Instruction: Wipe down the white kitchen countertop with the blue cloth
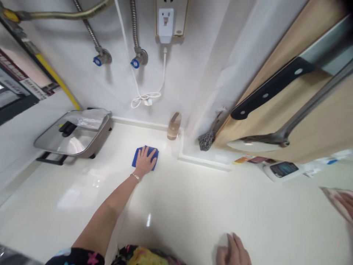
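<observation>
My left hand [145,162] lies flat with spread fingers on a folded blue cloth [135,158], pressing it against the white countertop [193,206]. A bracelet circles that wrist. Near the bottom edge, my right hand [234,252] rests on the counter with its fingers extended; part of it is cut off by the frame, and nothing shows in it. A small bottle [173,127] with amber liquid stands by the wall, beyond the cloth and to its right.
An electric pan [74,136] with a glass lid sits at left. Water valves [139,59] and a plugged-in white cord [164,70] are on the wall. At right are a knife [273,88], a turner [292,117] and a scrubber [206,141]. Another person's hand [346,202] holds a pale cloth.
</observation>
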Demonstrator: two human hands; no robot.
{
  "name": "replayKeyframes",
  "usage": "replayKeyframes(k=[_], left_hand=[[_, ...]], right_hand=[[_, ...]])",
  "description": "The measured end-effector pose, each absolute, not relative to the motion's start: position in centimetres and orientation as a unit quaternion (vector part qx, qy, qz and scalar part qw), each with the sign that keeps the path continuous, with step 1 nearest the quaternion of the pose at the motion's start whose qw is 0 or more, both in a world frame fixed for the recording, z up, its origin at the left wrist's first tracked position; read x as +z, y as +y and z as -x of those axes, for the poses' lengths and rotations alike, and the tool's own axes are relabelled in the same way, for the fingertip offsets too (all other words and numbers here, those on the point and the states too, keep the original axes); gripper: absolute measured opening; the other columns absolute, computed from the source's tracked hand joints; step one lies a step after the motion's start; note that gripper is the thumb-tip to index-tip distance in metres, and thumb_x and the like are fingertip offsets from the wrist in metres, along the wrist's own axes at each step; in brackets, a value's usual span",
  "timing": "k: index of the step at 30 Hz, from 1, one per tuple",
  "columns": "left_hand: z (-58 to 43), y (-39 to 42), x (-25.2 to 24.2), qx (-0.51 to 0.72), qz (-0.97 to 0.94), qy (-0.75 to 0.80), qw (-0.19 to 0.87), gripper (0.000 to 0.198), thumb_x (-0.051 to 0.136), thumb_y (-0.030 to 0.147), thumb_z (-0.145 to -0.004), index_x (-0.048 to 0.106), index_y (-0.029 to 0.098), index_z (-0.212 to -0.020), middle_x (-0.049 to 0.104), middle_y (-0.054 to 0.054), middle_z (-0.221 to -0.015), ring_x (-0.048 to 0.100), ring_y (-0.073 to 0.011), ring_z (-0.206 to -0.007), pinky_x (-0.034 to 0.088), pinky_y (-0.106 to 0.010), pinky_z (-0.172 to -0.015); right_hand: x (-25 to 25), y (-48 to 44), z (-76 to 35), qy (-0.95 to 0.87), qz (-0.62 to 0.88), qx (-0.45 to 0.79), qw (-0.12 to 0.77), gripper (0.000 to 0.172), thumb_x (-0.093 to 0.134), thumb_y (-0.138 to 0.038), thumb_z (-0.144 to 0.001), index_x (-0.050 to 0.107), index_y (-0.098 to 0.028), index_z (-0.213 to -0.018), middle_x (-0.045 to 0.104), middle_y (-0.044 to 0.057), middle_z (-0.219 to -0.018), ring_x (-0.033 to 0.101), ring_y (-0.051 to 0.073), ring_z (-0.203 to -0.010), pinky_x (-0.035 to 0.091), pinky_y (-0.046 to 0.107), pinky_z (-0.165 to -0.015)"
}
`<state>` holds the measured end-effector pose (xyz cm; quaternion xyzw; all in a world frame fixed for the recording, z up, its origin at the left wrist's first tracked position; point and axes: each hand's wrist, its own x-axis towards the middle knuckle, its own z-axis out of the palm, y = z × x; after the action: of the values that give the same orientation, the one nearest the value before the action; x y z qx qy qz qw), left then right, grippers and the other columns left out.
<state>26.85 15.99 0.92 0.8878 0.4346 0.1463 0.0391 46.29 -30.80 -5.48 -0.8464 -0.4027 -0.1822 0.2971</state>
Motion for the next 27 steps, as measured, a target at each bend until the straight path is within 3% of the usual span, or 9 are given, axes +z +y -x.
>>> replayKeyframes(k=[7, 14, 21, 27], left_hand=[[-18.7, 3.1, 0.9, 0.138, -0.903, 0.406, 0.034, 0.054, 0.044, 0.042, -0.100, 0.043, 0.031, -0.153, 0.035, -0.013, -0.163, 0.024, -0.0347, -0.154, 0.025, -0.060, -0.122], [-10.1, -4.7, 1.2, 0.112, -0.923, 0.366, 0.031, 0.059, 0.048, 0.038, -0.099, 0.036, 0.031, -0.156, 0.027, -0.011, -0.167, 0.018, -0.0345, -0.155, 0.026, -0.060, -0.122], [-5.4, -8.3, 1.4, 0.087, -0.925, 0.368, 0.023, 0.065, 0.051, 0.042, -0.097, 0.032, 0.031, -0.158, 0.018, -0.011, -0.169, 0.017, -0.0375, -0.155, 0.028, -0.062, -0.120], [-7.6, -6.3, 1.8, 0.070, -0.919, 0.385, 0.048, 0.063, 0.050, 0.044, -0.096, 0.036, 0.032, -0.156, 0.021, -0.012, -0.168, 0.017, -0.0360, -0.155, 0.026, -0.061, -0.122]], right_hand=[[-5.8, -31.3, -46.2, -0.411, 0.842, -0.204, 0.283, 0.049, 0.050, -0.031, -0.087, 0.059, -0.014, -0.131, 0.062, 0.019, -0.129, 0.060, 0.032, -0.110, 0.045, 0.053, -0.099], [-5.3, -31.5, -45.9, -0.422, 0.839, -0.194, 0.284, 0.048, 0.045, -0.031, -0.090, 0.057, -0.012, -0.132, 0.063, 0.020, -0.126, 0.058, 0.032, -0.118, 0.042, 0.054, -0.105], [-5.4, -31.4, -45.7, -0.415, 0.842, -0.197, 0.283, 0.051, 0.048, -0.032, -0.087, 0.057, -0.013, -0.134, 0.061, 0.020, -0.129, 0.058, 0.032, -0.116, 0.042, 0.054, -0.105], [-5.5, -31.6, -46.2, -0.426, 0.836, -0.215, 0.270, 0.051, 0.055, -0.023, -0.080, 0.062, -0.012, -0.129, 0.064, 0.020, -0.126, 0.063, 0.032, -0.103, 0.048, 0.053, -0.096]])
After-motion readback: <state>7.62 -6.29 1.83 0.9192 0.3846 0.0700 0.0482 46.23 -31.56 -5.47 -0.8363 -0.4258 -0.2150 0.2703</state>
